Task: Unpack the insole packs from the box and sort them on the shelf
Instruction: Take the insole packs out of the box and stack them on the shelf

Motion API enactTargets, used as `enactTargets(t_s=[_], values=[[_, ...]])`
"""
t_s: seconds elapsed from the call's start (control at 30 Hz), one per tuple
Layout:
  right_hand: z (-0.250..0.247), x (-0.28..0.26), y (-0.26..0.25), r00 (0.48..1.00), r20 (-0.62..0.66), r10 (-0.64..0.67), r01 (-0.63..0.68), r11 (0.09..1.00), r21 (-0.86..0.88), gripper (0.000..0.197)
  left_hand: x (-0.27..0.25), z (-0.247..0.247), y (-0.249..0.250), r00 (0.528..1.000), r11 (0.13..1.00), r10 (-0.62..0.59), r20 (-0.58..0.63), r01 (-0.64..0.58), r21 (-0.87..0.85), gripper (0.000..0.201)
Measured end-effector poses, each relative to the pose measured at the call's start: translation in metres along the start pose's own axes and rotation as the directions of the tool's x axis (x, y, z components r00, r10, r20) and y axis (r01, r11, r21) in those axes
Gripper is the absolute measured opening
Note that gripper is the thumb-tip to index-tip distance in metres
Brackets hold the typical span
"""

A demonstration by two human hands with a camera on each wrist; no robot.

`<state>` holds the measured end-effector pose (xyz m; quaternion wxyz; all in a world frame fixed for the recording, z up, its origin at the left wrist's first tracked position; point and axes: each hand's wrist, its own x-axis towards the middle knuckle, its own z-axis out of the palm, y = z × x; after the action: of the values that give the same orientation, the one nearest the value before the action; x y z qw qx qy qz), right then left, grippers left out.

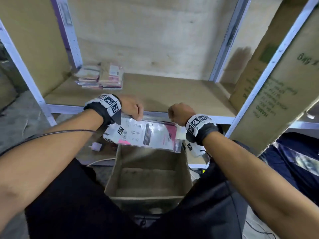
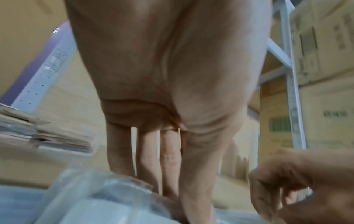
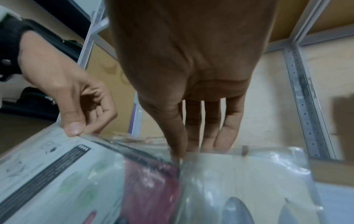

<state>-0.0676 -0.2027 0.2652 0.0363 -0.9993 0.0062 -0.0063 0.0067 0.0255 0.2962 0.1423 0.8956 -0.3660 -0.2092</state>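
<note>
An insole pack in clear plastic, with a white and pink card, hangs flat above the open cardboard box. My left hand pinches its far edge on the left. My right hand pinches the same edge on the right. In the right wrist view my right hand has thumb and fingers closed on the pack, and my left hand has its thumb on the plastic rim. In the left wrist view the pack is blurred. Only bare cardboard shows inside the box. Two stacks of packs lie at the shelf's back left.
The wooden shelf board runs just beyond the hands, framed by white metal uprights. A tall cardboard carton with green print leans at the right. A white plug and cable lie left of the box. A dark blue bag sits at the right.
</note>
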Motion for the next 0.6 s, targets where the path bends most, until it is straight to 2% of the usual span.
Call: enactTargets(t_s=[0.1, 0.23, 0.43, 0.53, 0.6], values=[[-0.036, 0.011, 0.001, 0.998, -0.048, -0.028, 0.029, 0.999, 0.013, 0.024, -0.015, -0.033, -0.003, 1.000, 0.999, 0.013, -0.009, -0.014, -0.044, 0.009], [-0.078, 0.025, 0.002, 0.992, -0.116, -0.045, 0.045, 0.999, 0.001, 0.021, -0.030, -0.071, -0.020, 0.993, 0.999, -0.031, -0.110, 0.028, -0.028, 0.005], [-0.103, 0.050, 0.012, 0.985, -0.170, -0.009, 0.026, 0.994, 0.101, 0.010, -0.046, -0.101, -0.065, 0.966, 0.953, -0.143, -0.216, 0.075, -0.294, 0.012], [-0.094, 0.070, 0.019, 0.986, -0.164, 0.017, 0.024, 0.968, 0.250, 0.010, -0.048, -0.096, -0.089, 0.927, 0.859, -0.219, -0.303, 0.036, -0.510, 0.002], [-0.084, 0.087, 0.018, 0.988, -0.147, 0.054, 0.008, 0.919, 0.395, 0.007, -0.045, -0.090, -0.106, 0.900, 0.735, -0.287, -0.329, -0.013, -0.678, 0.010]])
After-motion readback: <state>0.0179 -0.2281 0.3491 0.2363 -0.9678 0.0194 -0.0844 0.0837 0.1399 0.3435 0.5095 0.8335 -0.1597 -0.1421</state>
